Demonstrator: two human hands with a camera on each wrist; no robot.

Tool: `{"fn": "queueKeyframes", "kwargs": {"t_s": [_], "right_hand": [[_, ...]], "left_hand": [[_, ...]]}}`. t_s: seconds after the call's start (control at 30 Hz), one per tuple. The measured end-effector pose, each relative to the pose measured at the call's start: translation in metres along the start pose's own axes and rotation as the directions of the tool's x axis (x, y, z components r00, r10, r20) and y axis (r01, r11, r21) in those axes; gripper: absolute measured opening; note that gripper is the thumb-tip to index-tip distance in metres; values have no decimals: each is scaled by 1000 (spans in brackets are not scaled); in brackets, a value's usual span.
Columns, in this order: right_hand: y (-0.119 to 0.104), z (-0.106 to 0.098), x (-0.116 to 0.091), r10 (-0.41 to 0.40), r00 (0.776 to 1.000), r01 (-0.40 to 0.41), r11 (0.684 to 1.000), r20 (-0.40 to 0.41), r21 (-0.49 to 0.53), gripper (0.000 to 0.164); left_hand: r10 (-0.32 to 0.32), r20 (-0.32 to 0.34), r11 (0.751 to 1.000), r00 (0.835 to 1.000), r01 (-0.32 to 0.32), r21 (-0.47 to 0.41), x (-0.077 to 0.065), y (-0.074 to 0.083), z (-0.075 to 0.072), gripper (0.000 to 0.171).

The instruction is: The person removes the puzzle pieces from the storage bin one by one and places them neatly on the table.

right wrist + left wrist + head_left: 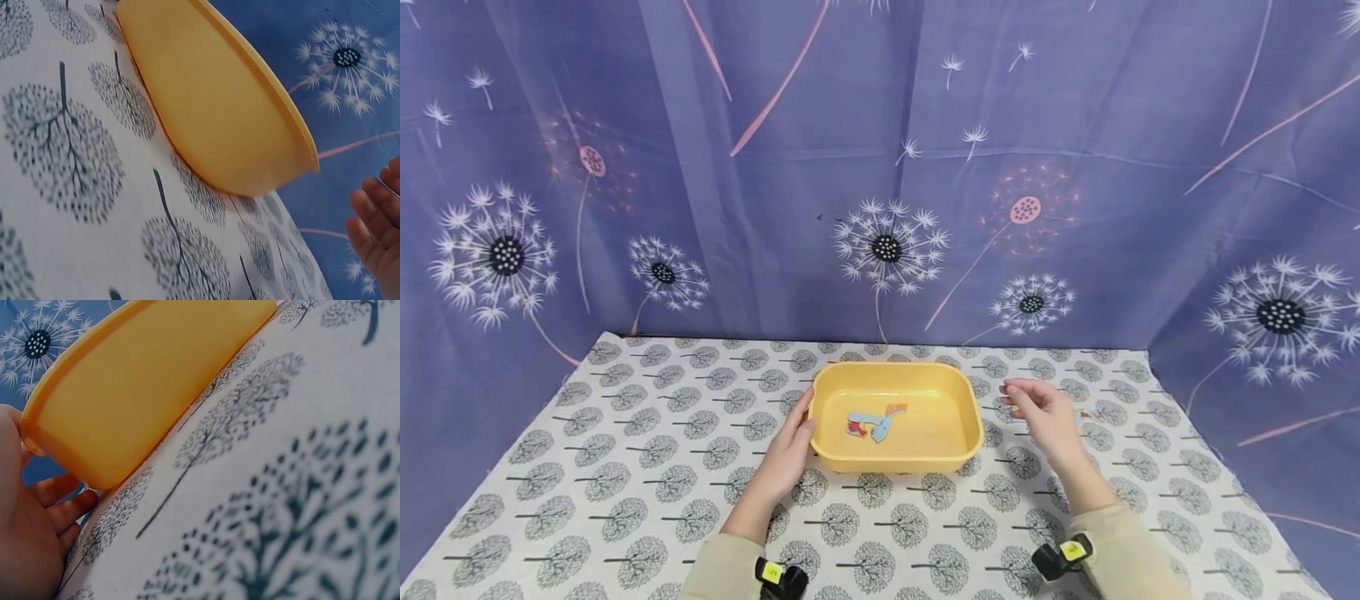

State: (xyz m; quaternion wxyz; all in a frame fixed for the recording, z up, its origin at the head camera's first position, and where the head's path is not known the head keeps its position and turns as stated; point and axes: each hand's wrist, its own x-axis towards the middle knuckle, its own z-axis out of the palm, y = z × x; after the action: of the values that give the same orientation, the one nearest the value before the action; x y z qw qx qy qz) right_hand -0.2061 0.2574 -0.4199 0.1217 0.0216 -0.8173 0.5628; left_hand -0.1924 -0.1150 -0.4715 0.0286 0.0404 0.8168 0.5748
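Observation:
A yellow plastic tub (895, 464) sits on the patterned cloth. Inside it, on its floor, is a flat colourful shape (880, 425) in blue, red and orange; whether it is printed or loose is unclear. My left hand (787, 450) holds the tub's left end, the thumb at the rim and the fingers along the outer wall. My right hand (1045, 417) hovers to the right of the tub, apart from it, fingers loosely bent. Small coloured bits (1084, 414) show beside that hand, partly hidden by it. In the right wrist view its fingers (375, 215) show nothing between them.
A white cloth (647, 467) with grey tree prints covers the table. Behind and at both sides hangs a blue-purple curtain (775, 233) with dandelion prints. A black wrist device (1060, 558) is strapped on each sleeve.

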Motion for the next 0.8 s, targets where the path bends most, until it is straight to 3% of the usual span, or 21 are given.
{"fn": "queueKeyframes", "kwargs": {"t_s": [0.17,0.47,0.8], "right_hand": [[-7,11,-1,13,999,-13,1000,34,3,32],[-18,27,0,-69,988,68,998,139,16,31],[-30,48,6,-123,971,141,987,206,-76,28]], "left_hand": [[2,0,1000,1000,-2,-1,0,0,0,52],[10,9,1000,1000,-10,-13,0,-1,0,52],[16,13,1000,1000,-15,-20,-1,-2,0,51]]}}
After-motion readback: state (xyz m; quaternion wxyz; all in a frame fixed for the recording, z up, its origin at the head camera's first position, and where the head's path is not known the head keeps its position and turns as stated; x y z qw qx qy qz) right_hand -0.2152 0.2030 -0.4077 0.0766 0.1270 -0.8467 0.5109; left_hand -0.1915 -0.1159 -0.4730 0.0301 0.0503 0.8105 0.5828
